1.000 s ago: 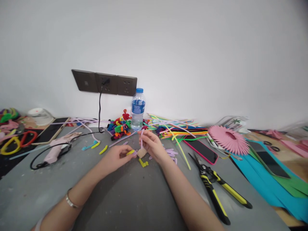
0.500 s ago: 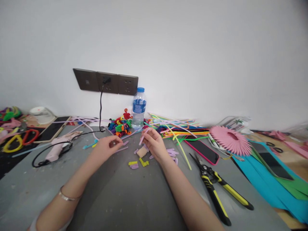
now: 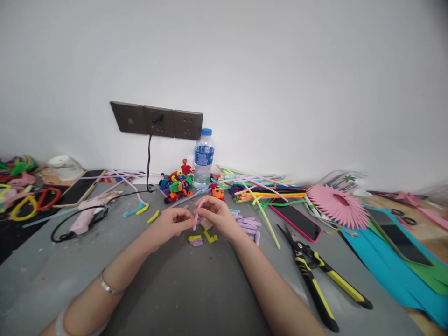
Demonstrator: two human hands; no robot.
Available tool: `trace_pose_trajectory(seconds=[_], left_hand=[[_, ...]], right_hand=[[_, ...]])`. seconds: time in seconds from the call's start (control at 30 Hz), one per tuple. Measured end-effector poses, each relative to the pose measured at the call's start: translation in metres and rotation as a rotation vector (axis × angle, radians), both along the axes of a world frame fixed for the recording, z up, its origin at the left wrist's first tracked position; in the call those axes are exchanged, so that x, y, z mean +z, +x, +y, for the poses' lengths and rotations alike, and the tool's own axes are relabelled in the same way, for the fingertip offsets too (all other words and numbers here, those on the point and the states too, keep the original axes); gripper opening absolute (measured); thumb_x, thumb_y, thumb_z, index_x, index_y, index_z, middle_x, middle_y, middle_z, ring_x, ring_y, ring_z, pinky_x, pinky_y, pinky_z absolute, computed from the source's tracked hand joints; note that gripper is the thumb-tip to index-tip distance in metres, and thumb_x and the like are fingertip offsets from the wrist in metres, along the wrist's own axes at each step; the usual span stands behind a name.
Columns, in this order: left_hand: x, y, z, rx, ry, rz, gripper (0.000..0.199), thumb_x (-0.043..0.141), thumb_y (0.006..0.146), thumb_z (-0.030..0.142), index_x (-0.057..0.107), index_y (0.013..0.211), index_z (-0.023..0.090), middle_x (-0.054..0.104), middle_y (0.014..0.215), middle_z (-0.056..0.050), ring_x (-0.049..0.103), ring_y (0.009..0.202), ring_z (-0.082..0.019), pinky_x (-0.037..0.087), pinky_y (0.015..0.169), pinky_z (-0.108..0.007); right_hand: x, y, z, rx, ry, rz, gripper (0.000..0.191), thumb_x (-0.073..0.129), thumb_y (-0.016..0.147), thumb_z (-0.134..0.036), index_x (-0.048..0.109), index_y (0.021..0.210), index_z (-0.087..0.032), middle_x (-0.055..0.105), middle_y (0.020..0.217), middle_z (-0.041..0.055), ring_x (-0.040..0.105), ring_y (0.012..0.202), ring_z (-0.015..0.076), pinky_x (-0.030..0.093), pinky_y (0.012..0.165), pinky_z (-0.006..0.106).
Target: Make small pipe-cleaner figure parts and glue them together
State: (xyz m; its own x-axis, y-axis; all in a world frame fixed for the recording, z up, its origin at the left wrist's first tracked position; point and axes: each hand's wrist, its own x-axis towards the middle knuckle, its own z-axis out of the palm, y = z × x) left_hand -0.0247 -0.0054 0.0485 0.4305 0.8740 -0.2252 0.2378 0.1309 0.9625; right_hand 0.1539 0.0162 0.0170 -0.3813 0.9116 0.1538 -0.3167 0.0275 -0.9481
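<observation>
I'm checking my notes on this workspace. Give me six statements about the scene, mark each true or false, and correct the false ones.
1. The right hand holds a lilac strip. True.
2. The water bottle lies on its side. False: the water bottle stands upright.
3. The cutters with black and yellow handles lie to the right of both hands. True.
4. The black cord hangs unplugged. False: the black cord is plugged into the socket panel on the wall.
5. A phone with a pink edge lies on the table. True.
6. The bracelet is on the right arm. False: the bracelet is on the left arm.
</observation>
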Motion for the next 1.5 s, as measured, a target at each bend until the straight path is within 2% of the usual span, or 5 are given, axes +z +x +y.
trace_pose_trajectory(seconds=[0.47, 0.63, 0.8, 1.23, 1.5], left_hand=[[0.003, -0.003, 0.002, 0.062, 0.000, -0.046, 0.037, 0.071, 0.072, 0.052, 0.064, 0.071, 0.016, 0.044, 0.060, 0.005, 0.028, 0.052, -0.008, 0.022, 0.047, -0.021], [0.002, -0.003, 0.003, 0.162, 0.051, 0.005, 0.045, 0.066, 0.074, 0.058, 0.071, 0.090, 0.017, 0.060, 0.080, -0.002, 0.033, 0.054, -0.008, 0.025, 0.047, -0.020], [-0.006, -0.004, 0.006, 0.173, 0.060, -0.007, 0.052, 0.065, 0.073, 0.062, 0.070, 0.097, 0.017, 0.049, 0.070, 0.003, 0.032, 0.053, -0.008, 0.024, 0.046, -0.019], [-0.007, -0.001, 0.006, 0.153, 0.049, 0.014, 0.050, 0.066, 0.072, 0.063, 0.069, 0.095, 0.018, 0.043, 0.065, 0.005, 0.032, 0.054, -0.009, 0.025, 0.049, -0.021], [-0.005, 0.001, 0.001, 0.028, -0.018, -0.078, 0.041, 0.067, 0.076, 0.055, 0.070, 0.087, 0.016, 0.046, 0.065, 0.004, 0.031, 0.054, -0.008, 0.024, 0.050, -0.021]], right_hand=[[0.005, 0.007, 0.005, -0.171, 0.070, -0.024, 0.022, 0.077, 0.073, -0.038, 0.064, 0.080, -0.021, 0.069, 0.078, 0.0010, 0.062, 0.066, 0.0136, 0.051, 0.065, 0.028], [0.018, 0.063, 0.025, -0.640, 0.134, -0.035, 0.028, 0.077, 0.072, -0.040, 0.060, 0.085, -0.022, 0.070, 0.080, 0.0017, 0.064, 0.068, 0.0160, 0.051, 0.062, 0.028], [0.017, 0.111, 0.036, -0.929, 0.262, -0.283, 0.023, 0.075, 0.069, -0.035, 0.060, 0.078, -0.020, 0.067, 0.073, 0.0023, 0.064, 0.069, 0.0182, 0.050, 0.063, 0.030], [0.012, 0.111, 0.047, -0.779, 0.178, -0.251, 0.022, 0.075, 0.067, -0.034, 0.064, 0.078, -0.019, 0.067, 0.074, 0.0012, 0.061, 0.066, 0.0154, 0.051, 0.067, 0.031], [0.034, 0.048, 0.000, -0.040, 0.208, -0.202, 0.022, 0.074, 0.079, -0.030, 0.062, 0.095, -0.021, 0.064, 0.087, 0.0013, 0.063, 0.080, 0.0145, 0.049, 0.071, 0.026]])
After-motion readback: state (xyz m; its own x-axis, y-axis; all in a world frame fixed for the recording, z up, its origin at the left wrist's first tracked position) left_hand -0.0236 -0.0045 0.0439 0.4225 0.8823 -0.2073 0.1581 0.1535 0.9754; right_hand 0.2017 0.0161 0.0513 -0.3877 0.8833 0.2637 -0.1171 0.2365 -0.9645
